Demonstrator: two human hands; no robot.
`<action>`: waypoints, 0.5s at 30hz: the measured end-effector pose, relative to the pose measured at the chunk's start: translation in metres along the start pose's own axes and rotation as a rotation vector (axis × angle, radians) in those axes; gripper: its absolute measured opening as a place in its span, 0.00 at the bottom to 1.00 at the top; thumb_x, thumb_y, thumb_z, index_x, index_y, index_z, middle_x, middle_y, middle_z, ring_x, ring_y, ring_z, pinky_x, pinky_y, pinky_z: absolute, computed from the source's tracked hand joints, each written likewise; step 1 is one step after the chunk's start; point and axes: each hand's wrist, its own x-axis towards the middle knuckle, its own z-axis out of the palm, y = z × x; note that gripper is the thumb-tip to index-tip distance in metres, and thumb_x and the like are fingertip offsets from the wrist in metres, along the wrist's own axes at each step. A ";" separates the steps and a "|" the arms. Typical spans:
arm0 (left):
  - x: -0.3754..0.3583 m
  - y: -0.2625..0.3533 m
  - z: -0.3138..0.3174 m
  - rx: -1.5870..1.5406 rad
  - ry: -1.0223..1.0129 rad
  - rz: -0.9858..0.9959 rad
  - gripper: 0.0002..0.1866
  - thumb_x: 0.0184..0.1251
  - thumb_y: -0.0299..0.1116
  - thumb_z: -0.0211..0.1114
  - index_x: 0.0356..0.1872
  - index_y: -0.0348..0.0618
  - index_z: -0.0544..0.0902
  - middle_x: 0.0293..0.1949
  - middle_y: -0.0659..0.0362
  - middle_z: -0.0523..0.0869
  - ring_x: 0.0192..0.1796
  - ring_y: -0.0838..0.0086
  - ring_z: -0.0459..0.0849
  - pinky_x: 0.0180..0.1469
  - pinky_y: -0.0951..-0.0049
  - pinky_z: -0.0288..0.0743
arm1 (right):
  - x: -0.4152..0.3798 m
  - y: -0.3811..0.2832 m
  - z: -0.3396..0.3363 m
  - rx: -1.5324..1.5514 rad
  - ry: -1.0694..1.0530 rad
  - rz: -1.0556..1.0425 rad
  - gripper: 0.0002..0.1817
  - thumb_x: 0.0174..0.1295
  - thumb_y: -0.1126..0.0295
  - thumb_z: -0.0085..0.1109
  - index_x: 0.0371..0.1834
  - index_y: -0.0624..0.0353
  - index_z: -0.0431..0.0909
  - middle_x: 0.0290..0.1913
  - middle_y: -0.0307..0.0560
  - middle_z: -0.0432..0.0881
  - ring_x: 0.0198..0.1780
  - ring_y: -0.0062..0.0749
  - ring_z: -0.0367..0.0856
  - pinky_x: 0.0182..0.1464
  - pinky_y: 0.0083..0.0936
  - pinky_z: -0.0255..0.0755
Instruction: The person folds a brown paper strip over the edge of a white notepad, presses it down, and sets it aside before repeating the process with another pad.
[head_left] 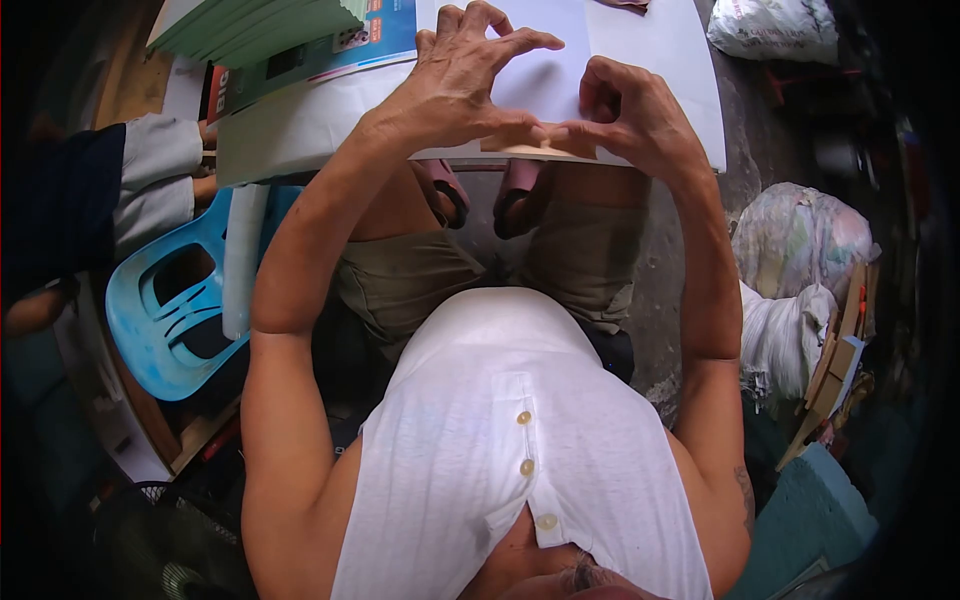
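Note:
At the near edge of the white table, a white sheet of paper (545, 75) lies below both hands. My left hand (460, 85) is spread over it, fingers apart, its thumb stretched toward the right. My right hand (635, 120) has its fingers curled, and its thumb points left. The two thumb tips meet on a small brown piece (560, 146) at the table edge, pressing down on it. Whether the curled right fingers hold anything is hidden.
A stack of green sheets (260, 35) and a blue printed sheet (385, 35) lie at the table's left. A blue plastic chair (135, 290) and another person's legs (155, 185) are at left. Filled bags (800, 235) stand on the floor at right.

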 end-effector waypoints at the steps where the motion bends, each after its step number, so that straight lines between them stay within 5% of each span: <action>1: -0.002 -0.005 -0.002 -0.002 -0.010 0.021 0.47 0.40 0.61 0.85 0.69 0.79 0.78 0.64 0.51 0.71 0.69 0.49 0.66 0.72 0.41 0.63 | -0.001 0.001 0.001 -0.003 0.001 -0.003 0.25 0.48 0.54 0.83 0.31 0.63 0.80 0.26 0.45 0.81 0.28 0.30 0.79 0.32 0.32 0.73; 8: -0.017 -0.033 -0.029 -0.032 -0.070 0.099 0.49 0.39 0.62 0.85 0.70 0.78 0.77 0.65 0.51 0.71 0.71 0.52 0.68 0.74 0.40 0.61 | -0.007 0.019 -0.006 0.077 0.007 -0.085 0.27 0.52 0.52 0.83 0.36 0.61 0.76 0.26 0.37 0.75 0.28 0.19 0.70 0.32 0.21 0.68; 11: -0.014 -0.059 -0.031 -0.112 -0.042 0.165 0.48 0.44 0.63 0.83 0.72 0.69 0.77 0.67 0.54 0.76 0.71 0.57 0.70 0.73 0.46 0.67 | -0.029 0.023 -0.018 0.068 0.042 0.004 0.24 0.55 0.56 0.82 0.40 0.60 0.77 0.26 0.34 0.74 0.29 0.15 0.72 0.33 0.17 0.68; 15: 0.019 -0.055 -0.032 -0.137 0.016 0.135 0.41 0.58 0.61 0.77 0.72 0.61 0.76 0.69 0.55 0.77 0.73 0.58 0.70 0.76 0.51 0.67 | -0.070 0.020 0.005 0.586 0.276 0.177 0.15 0.65 0.62 0.76 0.41 0.57 0.79 0.27 0.26 0.75 0.28 0.06 0.67 0.29 0.11 0.60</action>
